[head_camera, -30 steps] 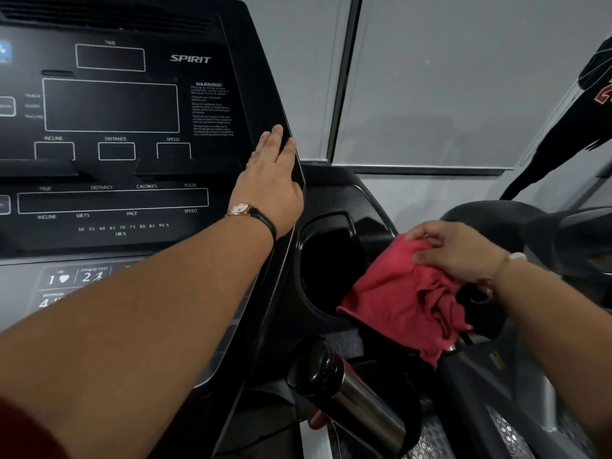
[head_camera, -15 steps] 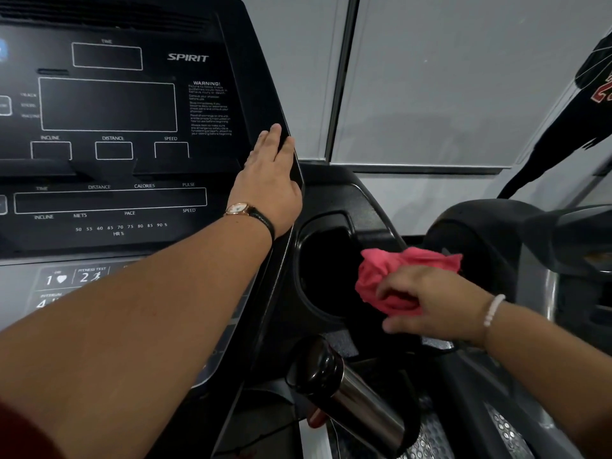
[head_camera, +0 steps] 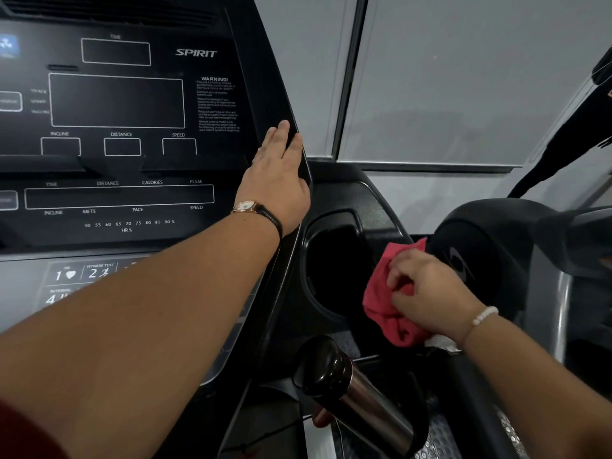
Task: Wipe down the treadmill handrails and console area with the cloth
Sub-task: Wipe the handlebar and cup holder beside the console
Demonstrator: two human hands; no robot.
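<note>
Treadmill console (head_camera: pixel 116 101) fills your left side: black, displays dark. Cup holder (head_camera: pixel 331 266) sits just right of it, with a steel flask (head_camera: pixel 351 389) tilted below. Red cloth (head_camera: pixel 384 303) is bunched against the cup holder's right rim. Your right hand (head_camera: pixel 427 293) grips the cloth, fingers curled into it. Your left hand (head_camera: pixel 276 180) lies flat on the console's right edge, fingers straight, holding nothing. Watch (head_camera: pixel 245 206) on left wrist, bead bracelet (head_camera: pixel 485 314) on right.

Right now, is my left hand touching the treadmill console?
Touching. The head view shows the left hand lying flat on the right edge of the console, fingers straight against the black panel.
</note>
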